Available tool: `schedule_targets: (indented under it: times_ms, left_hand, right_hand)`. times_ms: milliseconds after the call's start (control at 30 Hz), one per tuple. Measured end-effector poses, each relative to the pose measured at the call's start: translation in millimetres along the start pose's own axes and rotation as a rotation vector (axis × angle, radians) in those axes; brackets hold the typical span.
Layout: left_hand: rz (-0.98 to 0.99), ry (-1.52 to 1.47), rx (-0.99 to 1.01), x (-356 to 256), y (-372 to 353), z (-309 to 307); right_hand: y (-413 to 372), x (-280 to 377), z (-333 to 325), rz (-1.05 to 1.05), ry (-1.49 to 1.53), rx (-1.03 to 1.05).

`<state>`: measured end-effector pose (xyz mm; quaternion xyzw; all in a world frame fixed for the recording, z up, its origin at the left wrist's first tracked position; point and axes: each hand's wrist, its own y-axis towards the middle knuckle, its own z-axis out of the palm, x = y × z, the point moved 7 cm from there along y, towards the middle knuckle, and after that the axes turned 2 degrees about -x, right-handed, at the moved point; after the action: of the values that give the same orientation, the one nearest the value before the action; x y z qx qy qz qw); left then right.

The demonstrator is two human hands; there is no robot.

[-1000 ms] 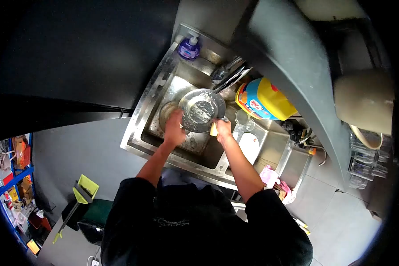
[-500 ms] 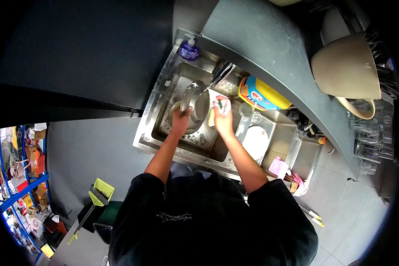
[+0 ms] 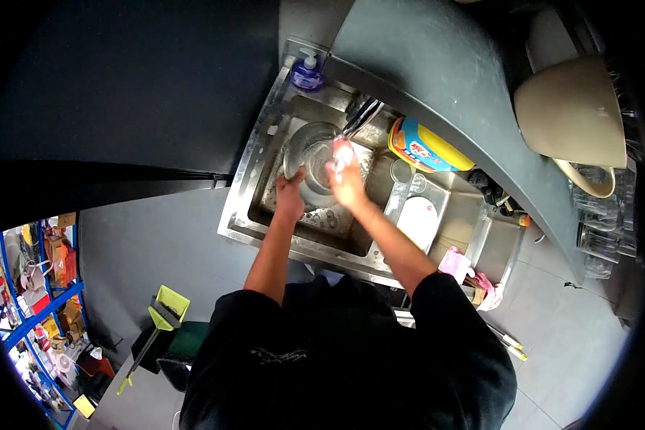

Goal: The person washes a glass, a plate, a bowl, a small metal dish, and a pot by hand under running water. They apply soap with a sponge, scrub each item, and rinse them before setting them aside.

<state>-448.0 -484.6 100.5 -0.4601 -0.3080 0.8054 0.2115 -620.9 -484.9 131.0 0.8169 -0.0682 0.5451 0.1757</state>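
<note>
A clear, round glass bowl is tilted over the sink basin. My left hand is closed on its near left rim. My right hand is at the bowl's right side, overlapping its inside, with fingers curled and blurred by motion. Something pale shows at those fingers, too smeared to name. Below the bowl, the wet metal basin floor shows drops and foam. Black-handled utensils lie behind the right hand, at the basin's far edge.
A purple pump bottle stands at the far left corner. To the right are a yellow-and-blue detergent bottle, a drinking glass, a white plate and a pink cloth. A grey curved panel overhangs the sink's far side; a large beige cup hangs nearby.
My right hand has moved left to the bowl, and the white thing in it is now blurred. The bowl has turned, its open side facing me more. The view has shifted slightly.
</note>
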Motion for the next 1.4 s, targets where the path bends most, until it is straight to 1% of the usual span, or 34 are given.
schedule_targets:
  times_ms: [33,67,100,167,200,233,267,300,333,400,433,500,533,567,633,667,700,733,767,800,867,933,967,1000,1033,1100,1133,1167,1233,1267,1300,1333,1400]
  left_hand:
    - [-0.024,-0.007,0.059,-3,-9,11]
    - [0.031,-0.03,0.148,9,-1,11]
    - [0.09,-0.053,0.239,30,16,6]
    - [0.025,-0.338,0.265,18,-1,23]
    - [0.013,-0.214,0.211,22,1,13]
    - [0.002,-0.093,0.158,26,5,0]
    - [-0.002,0.024,0.105,27,9,-10]
    - [-0.053,0.025,-0.012,25,8,-17]
    - [-0.044,0.015,-0.031,19,6,-19]
    - [-0.033,-0.003,-0.062,2,0,-17]
    - [-0.012,-0.134,0.002,12,15,-18]
    - [-0.011,-0.147,0.075,17,19,-5]
    - [-0.011,-0.15,0.111,20,18,1]
    - [-0.03,-0.28,0.113,17,7,14]
    - [-0.062,-0.236,0.146,0,-2,23]
    - [-0.084,-0.215,0.16,-2,-3,23]
    - [-0.09,-0.116,0.077,39,46,-11]
    - [-0.093,0.002,0.019,33,38,-12]
    - [-0.091,0.119,-0.041,13,24,-9]
    - [-0.088,0.236,-0.102,-2,14,-9]
    - [-0.021,0.155,-0.054,-8,7,0]
    - [-0.086,-0.172,-0.027,-9,5,12]
    - [-0.158,-0.154,-0.05,-10,0,12]
    - [0.005,0.097,0.004,-1,16,-2]
    - [0.171,0.35,0.061,26,46,-25]
    - [0.131,0.487,0.085,26,42,-24]
    - [0.112,0.556,0.1,25,39,-23]
    - [0.107,0.362,0.188,42,57,-34]
    - [0.017,-0.009,0.229,36,48,-28]
    - [-0.069,-0.183,0.183,4,12,1]
    - [-0.153,-0.36,0.136,-12,-8,18]
    - [-0.145,-0.389,0.145,-12,-7,19]
    - [-0.126,-0.447,0.169,-10,0,22]
  right_hand:
    - [-13,33,11,-0.135,-0.289,0.087]
    - [-13,75,24,-0.271,-0.575,0.171]
    - [-3,102,41,-0.354,-0.647,0.284]
    - [17,107,45,-0.469,-0.618,0.372]
    - [29,103,46,-0.52,-0.603,0.415]
    - [38,78,38,-0.698,-0.591,0.336]
    - [51,43,30,-0.104,-0.741,0.556]
    - [58,49,9,-0.021,-0.721,0.465]
    - [60,52,-7,0.063,-0.698,0.376]
    - [30,55,-17,-0.134,-0.627,0.153]
    - [8,64,-14,-0.317,-0.546,0.075]
    - [-21,82,20,-0.122,-0.406,0.23]
    - [-27,105,35,-0.336,-0.732,0.344]
    - [-20,112,37,-0.363,-0.704,0.389]
    - [4,113,43,-0.415,-0.647,0.478]
    - [12,109,36,-0.509,-0.651,0.403]
    - [25,68,27,-0.388,-0.681,0.462]
    - [31,44,11,-0.296,-0.686,0.438]
    - [35,19,-5,-0.206,-0.689,0.412]
    - [39,19,-18,-0.144,-0.666,0.305]
    - [10,27,-30,0.031,-0.535,0.129]
    - [-26,56,-21,-0.08,-0.569,0.049]
    - [-33,64,-12,-0.048,-0.549,0.062]
    - [-28,75,-6,-0.061,-0.539,0.048]
    - [-18,74,-6,-0.082,-0.533,0.054]
    - [14,52,-14,-0.129,-0.514,0.078]
    - [28,42,-26,-0.085,-0.395,0.071]
    - [43,14,-38,-0.032,-0.308,0.096]
    - [51,2,-50,0.091,-0.199,0.081]
    - [51,18,-58,0.162,-0.177,0.04]
    - [41,17,-57,0.154,-0.175,0.027]
    - [27,26,-51,0.003,-0.33,0.01]
    - [-10,46,-32,-0.064,-0.571,0.021]
